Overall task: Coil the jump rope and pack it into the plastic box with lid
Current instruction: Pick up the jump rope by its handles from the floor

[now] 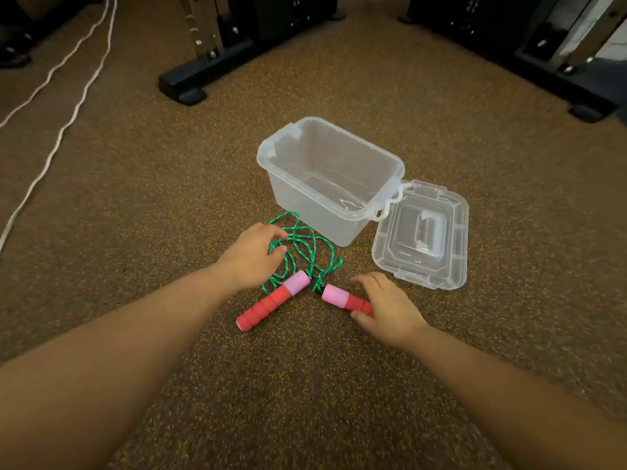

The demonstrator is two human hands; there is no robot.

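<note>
A green braided jump rope (315, 247) lies in loose loops on the speckled brown floor, just in front of a clear plastic box (330, 178) that stands open and empty. Its clear lid (422, 235) lies flat to the box's right. The rope has two red and pink foam handles. The left handle (273, 301) lies free on the floor. My left hand (252, 256) rests on the rope loops with its fingers curled over the strands. My right hand (383, 307) closes around the red end of the right handle (342, 298).
Black bases of gym machines stand at the back: one (190, 83) back left of the box, another (576, 76) at the far right. Two white cords (64, 120) run across the floor on the left.
</note>
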